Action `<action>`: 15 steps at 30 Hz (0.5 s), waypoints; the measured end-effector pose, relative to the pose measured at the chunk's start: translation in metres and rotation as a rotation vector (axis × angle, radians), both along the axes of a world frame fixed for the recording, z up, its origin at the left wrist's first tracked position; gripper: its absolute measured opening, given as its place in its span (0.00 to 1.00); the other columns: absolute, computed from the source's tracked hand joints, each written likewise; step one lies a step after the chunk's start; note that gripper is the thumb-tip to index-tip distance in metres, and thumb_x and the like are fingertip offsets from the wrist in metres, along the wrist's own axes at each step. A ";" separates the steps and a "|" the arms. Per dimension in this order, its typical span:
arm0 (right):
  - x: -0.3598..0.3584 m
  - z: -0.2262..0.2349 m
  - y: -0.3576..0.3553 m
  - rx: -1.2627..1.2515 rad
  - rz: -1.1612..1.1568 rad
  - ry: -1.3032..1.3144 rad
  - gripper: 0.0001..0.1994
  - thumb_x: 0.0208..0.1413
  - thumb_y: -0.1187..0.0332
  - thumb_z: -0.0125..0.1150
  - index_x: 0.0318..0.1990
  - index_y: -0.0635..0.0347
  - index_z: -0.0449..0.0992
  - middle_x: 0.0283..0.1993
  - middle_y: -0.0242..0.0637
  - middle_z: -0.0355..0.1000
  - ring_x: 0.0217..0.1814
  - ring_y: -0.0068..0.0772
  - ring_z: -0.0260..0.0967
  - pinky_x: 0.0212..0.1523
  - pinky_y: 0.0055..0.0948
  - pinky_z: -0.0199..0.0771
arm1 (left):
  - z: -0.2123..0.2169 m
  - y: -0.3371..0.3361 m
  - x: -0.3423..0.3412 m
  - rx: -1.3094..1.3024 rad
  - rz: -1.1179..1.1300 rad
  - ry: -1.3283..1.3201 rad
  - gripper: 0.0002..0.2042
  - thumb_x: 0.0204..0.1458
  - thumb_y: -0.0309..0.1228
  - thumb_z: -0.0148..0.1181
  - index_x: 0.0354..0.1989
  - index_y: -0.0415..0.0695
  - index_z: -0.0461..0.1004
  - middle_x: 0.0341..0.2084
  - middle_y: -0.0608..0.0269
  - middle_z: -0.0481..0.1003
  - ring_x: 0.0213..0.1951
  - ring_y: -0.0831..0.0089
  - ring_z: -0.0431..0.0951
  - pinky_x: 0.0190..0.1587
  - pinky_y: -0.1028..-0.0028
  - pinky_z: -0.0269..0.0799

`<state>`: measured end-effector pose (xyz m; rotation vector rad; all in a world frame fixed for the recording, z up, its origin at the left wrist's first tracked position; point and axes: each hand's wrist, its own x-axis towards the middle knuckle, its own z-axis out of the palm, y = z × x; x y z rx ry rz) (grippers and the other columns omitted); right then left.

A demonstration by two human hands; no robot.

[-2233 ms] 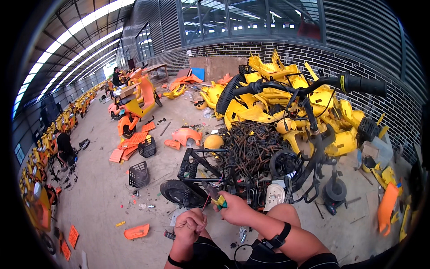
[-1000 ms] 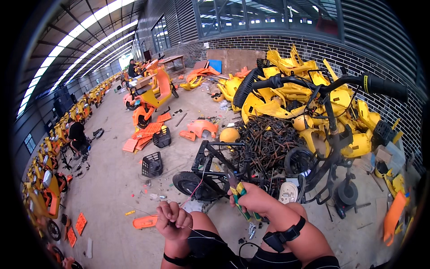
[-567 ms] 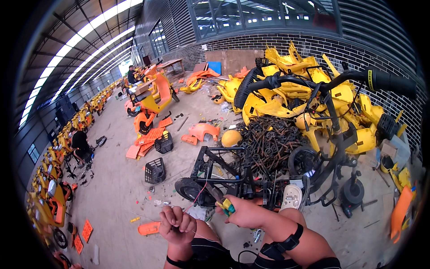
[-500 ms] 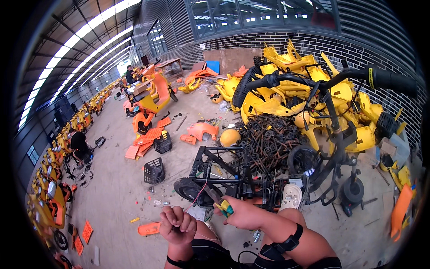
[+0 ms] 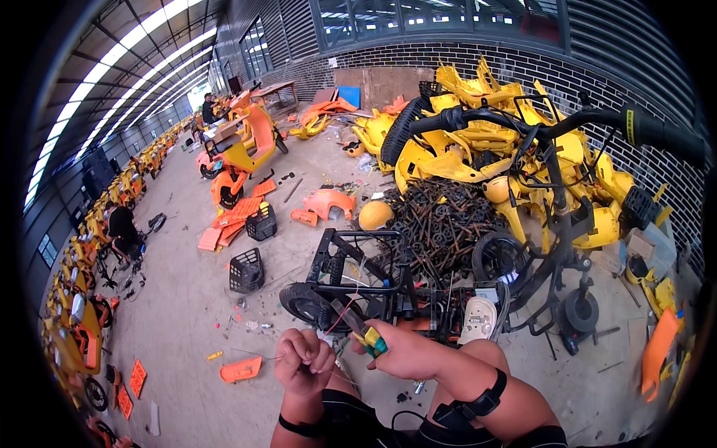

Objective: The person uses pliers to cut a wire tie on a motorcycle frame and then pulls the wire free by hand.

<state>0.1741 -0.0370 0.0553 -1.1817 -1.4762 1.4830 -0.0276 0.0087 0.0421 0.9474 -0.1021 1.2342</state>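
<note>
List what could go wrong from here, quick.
1. The right hand holds pliers close to the left hand; a slip might pinch or jab it.
2. The red wire appears to pass right by the pliers' jaws, so it could get nicked.

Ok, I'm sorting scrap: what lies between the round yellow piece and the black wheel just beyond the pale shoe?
In the head view, a heap of dark, rusty-looking parts lies between them.
</note>
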 end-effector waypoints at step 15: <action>0.000 0.018 -0.005 -0.032 -0.043 -0.096 0.19 0.47 0.83 0.51 0.49 0.61 0.68 0.41 0.33 0.71 0.45 0.26 0.69 0.44 0.27 0.70 | -0.008 -0.002 0.006 -0.125 -0.073 -0.029 0.18 0.64 0.41 0.51 0.25 0.41 0.64 0.20 0.66 0.60 0.15 0.81 0.54 0.17 0.79 0.49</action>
